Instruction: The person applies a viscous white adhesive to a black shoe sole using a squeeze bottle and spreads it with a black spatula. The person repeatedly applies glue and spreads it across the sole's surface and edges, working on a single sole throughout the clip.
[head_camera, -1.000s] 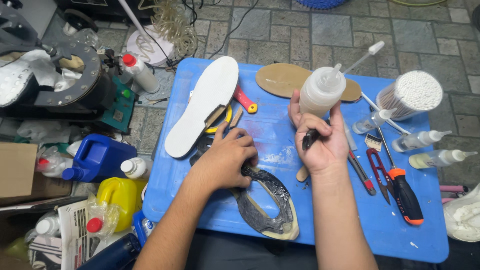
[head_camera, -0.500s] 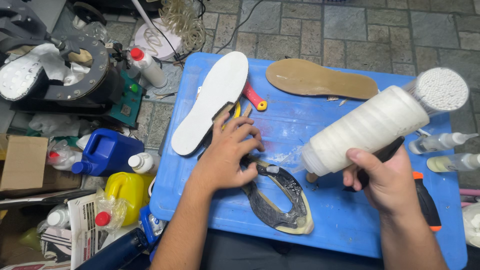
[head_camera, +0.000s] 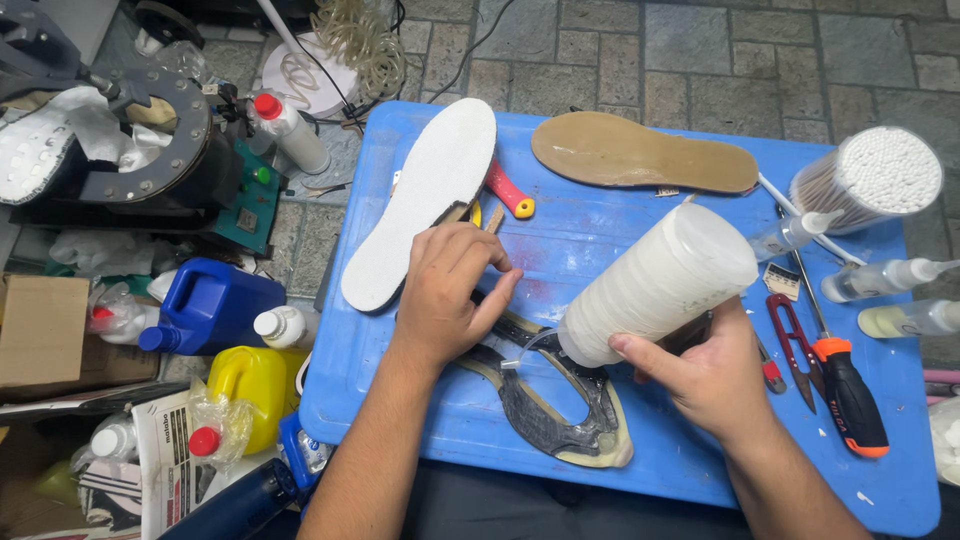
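Note:
My right hand (head_camera: 705, 370) grips a white squeeze bottle (head_camera: 655, 285), tipped over so its thin clear nozzle points down and left at a dark shoe sole piece with a cream rim (head_camera: 560, 410). That piece lies on the blue table top (head_camera: 600, 250). My left hand (head_camera: 450, 290) rests on its upper end and presses it down, fingers partly curled. A white insole (head_camera: 425, 195) lies just beyond my left hand. A tan insole (head_camera: 640, 155) lies at the far side of the table.
On the right sit a tub of cotton swabs (head_camera: 870, 175), small dropper bottles (head_camera: 895, 275), red snips (head_camera: 795, 340) and an orange-and-black screwdriver (head_camera: 850, 400). A blue jug (head_camera: 215, 305), a yellow jug (head_camera: 255, 385) and a grey machine (head_camera: 120, 140) stand on the floor at left.
My right hand has tipped the white bottle from upright to lying over, and brought its nozzle down to the sole piece. My left hand stays on the piece.

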